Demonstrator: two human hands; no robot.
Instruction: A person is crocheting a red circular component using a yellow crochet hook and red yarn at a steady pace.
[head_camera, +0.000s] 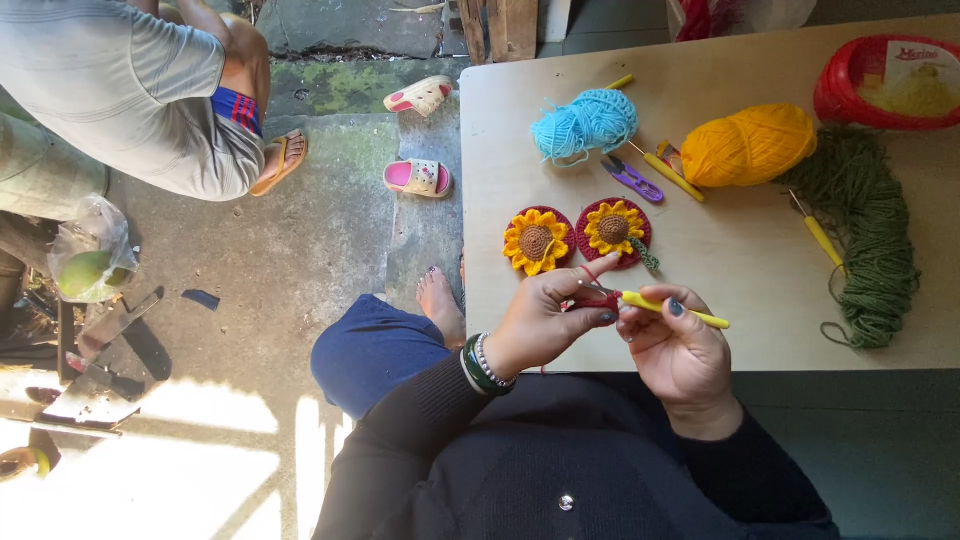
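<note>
Risk: I am judging that the red yarn (588, 272) could be slipping off the hook tip, because you are holding the work in the air above the table edge (480, 300), and nothing is supporting it there.
Cause: The loop is small and the yarn strand is thin; a little loosening of your pinch would be enough.
Second risk: The crochet hook (672, 309) is pointing toward your left fingertips, so a quick push could be pricking them.
Left hand (550, 320): You are pinching a small red crochet piece (600, 297) between thumb and fingers; the index finger is lifting up and guiding the red yarn over it.
Right hand (680, 345): Your fingers are pressing together around the yellow handle of the crochet hook, like holding a pencil.
Place of the work: It is sitting between your two hands, just in front of the two finished sunflower coasters (578, 236) on the table.
Nearby: The blue yarn ball (588, 124), the orange yarn ball (748, 146) and the green yarn (872, 235) are lying well apart from your hands.
</note>
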